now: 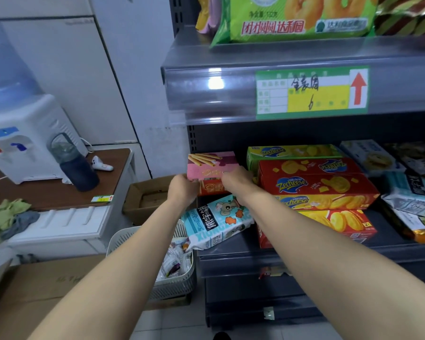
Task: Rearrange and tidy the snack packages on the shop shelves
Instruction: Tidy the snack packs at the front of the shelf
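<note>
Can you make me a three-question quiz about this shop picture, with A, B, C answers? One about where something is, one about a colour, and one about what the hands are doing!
1. Where does the light blue plastic bear-biscuit bag lie?
A. On the top shelf
B. On the grey metal shelf, below the pink cardboard wafer-roll box
C. On the floor

2. What colour is the arrow on the green paper price label?
A. Red
B. Blue
C. Black

3. What is happening to the pink box?
A. Nobody touches it
B. Only one hand holds it
C. The left hand and the right hand both hold it

Answers:
1 B: the bag lies at the shelf's front left corner, under the box.
2 A: the arrow is bright red.
3 C: each hand has a grip on one end of the box.
</note>
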